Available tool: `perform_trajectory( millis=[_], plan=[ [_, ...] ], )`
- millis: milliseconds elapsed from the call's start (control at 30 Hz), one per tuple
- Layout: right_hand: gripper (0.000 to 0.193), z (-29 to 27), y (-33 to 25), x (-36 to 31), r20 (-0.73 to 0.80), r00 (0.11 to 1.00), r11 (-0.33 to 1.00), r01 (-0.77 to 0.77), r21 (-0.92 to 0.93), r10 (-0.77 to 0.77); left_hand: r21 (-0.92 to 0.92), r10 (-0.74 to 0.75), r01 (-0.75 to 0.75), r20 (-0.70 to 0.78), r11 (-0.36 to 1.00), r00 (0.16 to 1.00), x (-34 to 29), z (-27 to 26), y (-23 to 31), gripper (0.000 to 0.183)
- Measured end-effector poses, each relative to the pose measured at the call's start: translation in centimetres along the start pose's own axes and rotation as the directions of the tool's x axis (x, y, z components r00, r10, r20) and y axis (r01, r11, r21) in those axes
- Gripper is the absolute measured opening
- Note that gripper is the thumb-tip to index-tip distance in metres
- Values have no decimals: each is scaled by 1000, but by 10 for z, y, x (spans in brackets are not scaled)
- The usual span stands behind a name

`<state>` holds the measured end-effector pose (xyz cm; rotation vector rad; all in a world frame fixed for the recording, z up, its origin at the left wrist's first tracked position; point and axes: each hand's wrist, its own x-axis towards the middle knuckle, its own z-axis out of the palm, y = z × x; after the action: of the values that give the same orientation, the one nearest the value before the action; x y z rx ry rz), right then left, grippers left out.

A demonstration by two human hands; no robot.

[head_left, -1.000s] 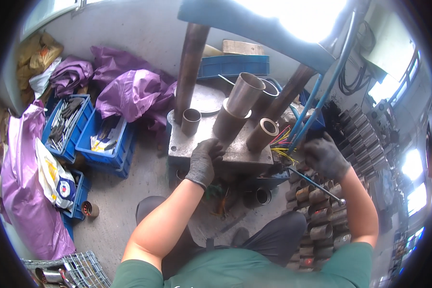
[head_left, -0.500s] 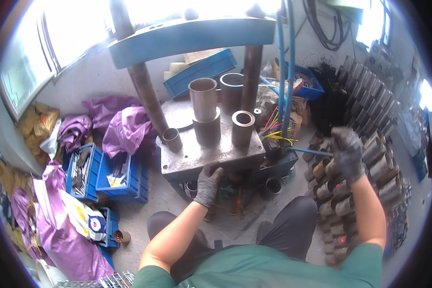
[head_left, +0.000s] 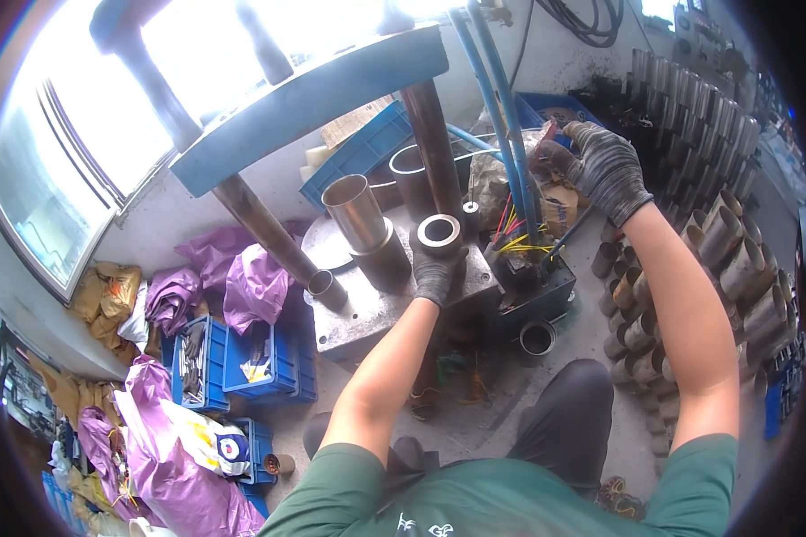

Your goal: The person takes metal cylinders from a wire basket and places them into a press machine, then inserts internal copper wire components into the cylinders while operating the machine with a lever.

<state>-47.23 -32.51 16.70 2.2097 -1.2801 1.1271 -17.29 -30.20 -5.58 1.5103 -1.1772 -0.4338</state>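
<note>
My left hand [head_left: 437, 276], in a dark grey glove, is wrapped round the near side of a thick-walled steel sleeve [head_left: 439, 231] standing on the press's metal bed [head_left: 367, 327]. Its fingertips are partly hidden behind the sleeve. Left of it, a shiny steel tube [head_left: 353, 215] stands upright in a wider dark collar [head_left: 383, 261]. A short tube [head_left: 328, 290] is at the bed's left edge. My gloved right hand [head_left: 610, 170] is raised to the right of the blue hoses, fingers and thumb apart, with nothing seen in it. Below it slants a thin rod [head_left: 571, 234].
A blue crossbeam [head_left: 313, 103] on steel posts spans the bed. Blue hoses [head_left: 501, 107] and yellow wires [head_left: 524, 242] run at its right. Stacked tubes [head_left: 738, 246] line the right side. Blue bins [head_left: 261, 362] and purple sacking [head_left: 166, 456] lie left.
My left hand has gone from the bed's front edge onto the thick sleeve. My right hand has left the rod's end and risen leftward toward the hoses. The view has tilted.
</note>
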Motion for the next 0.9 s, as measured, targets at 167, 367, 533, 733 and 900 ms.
perform_trajectory(
  millis=[167, 367, 533, 733, 900],
  plan=[
    [26, 10, 6, 6, 136, 988, 997, -78, 14, 75, -203, 93, -144, -241, 968, 966, -17, -2, -37, 81],
    [19, -5, -4, 9, 260, 960, 994, -105, 3, 100, -487, 73, -132, -140, 863, 988, -79, -35, -64, 64],
    [22, -14, 0, 2, 334, 937, 991, -125, 39, 105, -691, -72, -54, -152, 721, 986, -121, -78, 2, 68],
    [23, -23, 6, -26, 312, 946, 986, -124, 110, 84, -412, 351, -475, -342, 778, 872, -63, -139, 71, 74],
    [18, -42, 4, -57, 299, 952, 992, -92, 82, 64, -586, 280, -470, -388, 660, 878, 4, -151, 152, 77]
  ],
)
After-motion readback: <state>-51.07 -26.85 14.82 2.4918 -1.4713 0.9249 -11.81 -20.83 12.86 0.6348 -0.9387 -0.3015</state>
